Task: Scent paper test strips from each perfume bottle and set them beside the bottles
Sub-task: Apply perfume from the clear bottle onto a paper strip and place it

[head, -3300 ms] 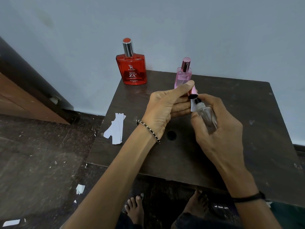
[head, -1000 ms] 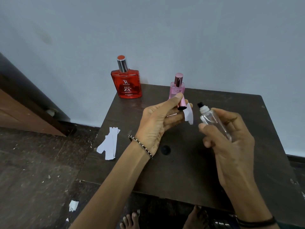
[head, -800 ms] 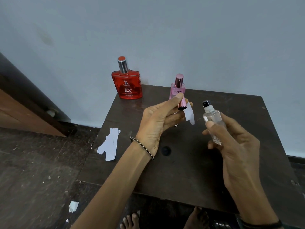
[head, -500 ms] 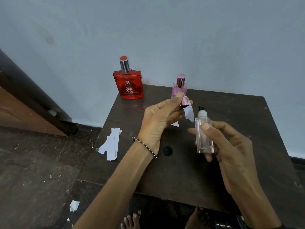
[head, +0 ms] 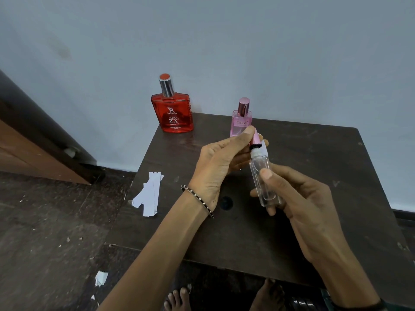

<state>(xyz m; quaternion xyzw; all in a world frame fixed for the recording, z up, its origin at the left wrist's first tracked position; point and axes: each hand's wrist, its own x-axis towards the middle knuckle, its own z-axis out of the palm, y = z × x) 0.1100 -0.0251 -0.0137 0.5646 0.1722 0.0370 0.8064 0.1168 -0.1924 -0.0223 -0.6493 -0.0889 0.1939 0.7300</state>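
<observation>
While the right hand (head: 301,205) grips the clear bottle (head: 263,176), its pink cap (head: 255,140) sits in the left hand (head: 222,162).

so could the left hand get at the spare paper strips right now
Probably not yet: the left hand is pinching a pink cap over the clear bottle. The path to the paper strips looks open.

Two bottles (head: 172,113) (head: 240,118) at table (head: 314,153) rear; paper strips (head: 148,195) overhang left edge; third bottle (head: 263,176) held above centre.
</observation>
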